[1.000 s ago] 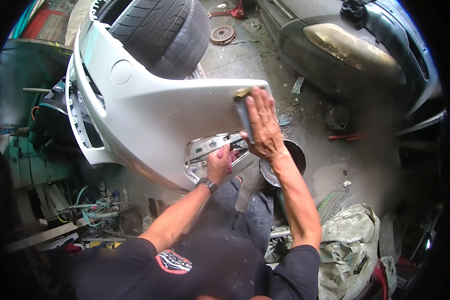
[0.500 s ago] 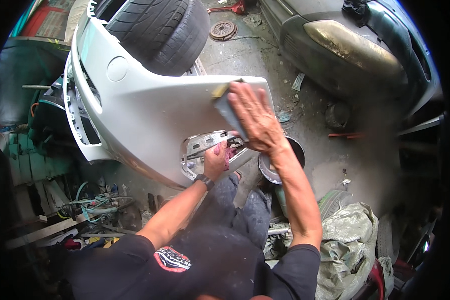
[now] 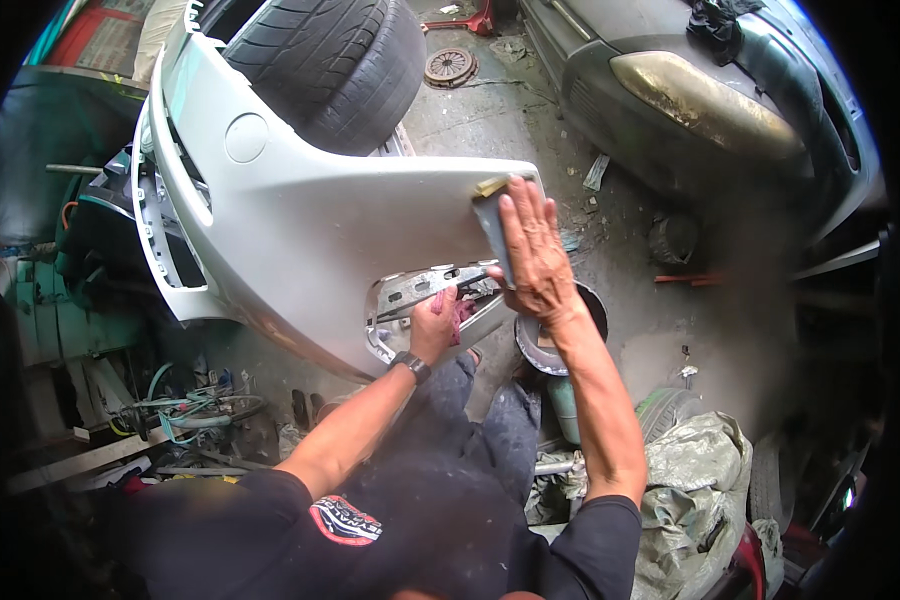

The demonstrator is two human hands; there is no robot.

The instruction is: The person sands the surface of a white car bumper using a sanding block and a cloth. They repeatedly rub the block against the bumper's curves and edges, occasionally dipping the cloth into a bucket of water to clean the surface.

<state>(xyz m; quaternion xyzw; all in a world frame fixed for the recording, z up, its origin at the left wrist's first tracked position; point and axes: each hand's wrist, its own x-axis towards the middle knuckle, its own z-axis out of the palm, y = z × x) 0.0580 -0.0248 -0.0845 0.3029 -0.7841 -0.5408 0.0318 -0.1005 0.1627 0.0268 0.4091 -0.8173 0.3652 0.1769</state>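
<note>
A white car bumper (image 3: pixel 320 220) stretches in front of me, its right end tapering to a corner. Flat on that end lies a grey piece of sandpaper (image 3: pixel 492 228) with a yellow strip at its far edge. My right hand (image 3: pixel 540 265) presses it down with fingers extended, the thumb along its left side. Lower down, my left hand (image 3: pixel 432 330) is closed around a crumpled pinkish-red rag (image 3: pixel 461 312), at the rectangular opening in the bumper. Part of the rag is hidden by the fingers.
Behind the bumper lies a large black tire (image 3: pixel 335 75). A round metal disc (image 3: pixel 451 67) rests on the floor beyond. At right stands a grey car with a yellowed headlight (image 3: pixel 705 100). A bucket (image 3: pixel 538 352) is below my right wrist, and a crumpled tarp (image 3: pixel 695 480) sits at lower right.
My right hand and the sandpaper have slid right and slightly nearer along the bumper, toward its end. My left hand keeps its place with the rag.
</note>
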